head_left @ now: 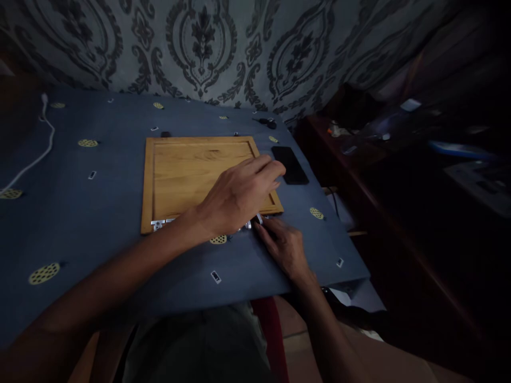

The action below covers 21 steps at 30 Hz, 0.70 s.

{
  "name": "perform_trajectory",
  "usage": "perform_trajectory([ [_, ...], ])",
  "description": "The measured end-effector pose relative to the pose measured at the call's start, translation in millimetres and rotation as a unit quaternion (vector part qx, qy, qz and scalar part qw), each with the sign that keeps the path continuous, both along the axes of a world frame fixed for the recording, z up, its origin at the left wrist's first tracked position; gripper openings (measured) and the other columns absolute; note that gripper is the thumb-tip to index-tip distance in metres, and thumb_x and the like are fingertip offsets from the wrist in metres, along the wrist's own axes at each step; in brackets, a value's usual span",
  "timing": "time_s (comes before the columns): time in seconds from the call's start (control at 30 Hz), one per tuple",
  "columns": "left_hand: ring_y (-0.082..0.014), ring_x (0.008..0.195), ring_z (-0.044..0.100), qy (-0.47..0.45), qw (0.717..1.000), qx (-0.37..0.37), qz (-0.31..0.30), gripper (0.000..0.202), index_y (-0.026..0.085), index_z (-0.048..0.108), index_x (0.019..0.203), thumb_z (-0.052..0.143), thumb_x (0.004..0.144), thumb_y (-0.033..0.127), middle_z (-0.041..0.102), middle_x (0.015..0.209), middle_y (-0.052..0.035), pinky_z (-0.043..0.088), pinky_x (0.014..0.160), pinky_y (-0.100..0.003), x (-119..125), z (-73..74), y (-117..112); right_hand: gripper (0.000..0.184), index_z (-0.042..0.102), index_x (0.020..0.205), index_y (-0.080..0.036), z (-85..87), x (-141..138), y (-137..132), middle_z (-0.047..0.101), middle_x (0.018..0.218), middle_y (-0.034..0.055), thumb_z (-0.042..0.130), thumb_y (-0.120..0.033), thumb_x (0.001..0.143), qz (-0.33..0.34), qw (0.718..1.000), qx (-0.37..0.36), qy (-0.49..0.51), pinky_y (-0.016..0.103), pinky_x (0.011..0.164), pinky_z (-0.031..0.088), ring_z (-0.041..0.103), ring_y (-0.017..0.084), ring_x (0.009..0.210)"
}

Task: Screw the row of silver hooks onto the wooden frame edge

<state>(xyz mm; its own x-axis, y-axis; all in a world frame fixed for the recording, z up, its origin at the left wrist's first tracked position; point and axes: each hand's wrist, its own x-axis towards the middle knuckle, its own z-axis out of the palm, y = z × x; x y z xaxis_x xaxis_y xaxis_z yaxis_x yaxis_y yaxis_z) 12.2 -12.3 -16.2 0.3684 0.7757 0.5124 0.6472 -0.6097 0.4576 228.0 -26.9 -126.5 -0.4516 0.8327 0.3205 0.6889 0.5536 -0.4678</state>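
Observation:
A framed wooden panel [183,178], like a small cabinet door, lies flat on the cloth-covered table. At the left end of its near edge sits a silver metal hinge [158,225]. My left hand [243,186] reaches across the panel, fingers curled together near its right side; anything inside them is hidden. Below it, at the near right corner, my right hand [285,244] has its thumb and fingers closed around a second shiny metal hinge [258,218], mostly covered by my hands.
A black phone [290,165] lies right of the panel, and a dark key-like object [266,123] is behind it. A white cable [50,135] runs along the left. Patterned cloth [202,48] hangs at the back. The table's right edge drops beside a dark reddish surface [359,181].

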Motion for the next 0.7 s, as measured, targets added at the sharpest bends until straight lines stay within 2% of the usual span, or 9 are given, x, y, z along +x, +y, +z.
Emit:
perform_trajectory([
  [0.27,-0.0219,0.103,0.069,-0.004,1.000,-0.013,-0.005,0.021,0.016,0.065,0.110,0.045,0.103,0.018,0.070,0.110,-0.0079,0.058,0.092,-0.038,-2.7,2.5,0.5,0.036,0.077,0.111,-0.021,2.1,-0.8,0.5,0.077,0.083,0.0074,0.049,-0.043,0.105,0.003,1.000,0.004,-0.003,0.030,0.067,0.054,0.074,0.022,0.073],
  [0.53,-0.0215,0.101,0.069,-0.020,0.999,0.036,0.008,0.022,0.015,0.065,0.113,0.045,0.104,0.017,0.071,0.110,-0.0093,0.058,0.089,-0.038,-4.6,4.3,1.1,0.040,0.077,0.110,-0.023,2.8,-2.0,-0.3,0.077,0.084,0.0075,0.045,-0.047,0.106,-0.007,1.000,-0.002,-0.005,0.030,0.068,0.055,0.073,0.022,0.072],
  [0.7,-0.0211,0.102,0.069,-0.007,0.999,0.039,0.000,0.021,0.015,0.064,0.112,0.045,0.103,0.016,0.072,0.109,-0.0086,0.057,0.089,-0.036,-2.8,1.4,1.3,0.035,0.076,0.111,-0.022,4.8,-1.4,0.0,0.077,0.086,0.0079,0.048,-0.042,0.106,0.005,1.000,-0.010,-0.011,0.030,0.069,0.054,0.073,0.022,0.075],
])
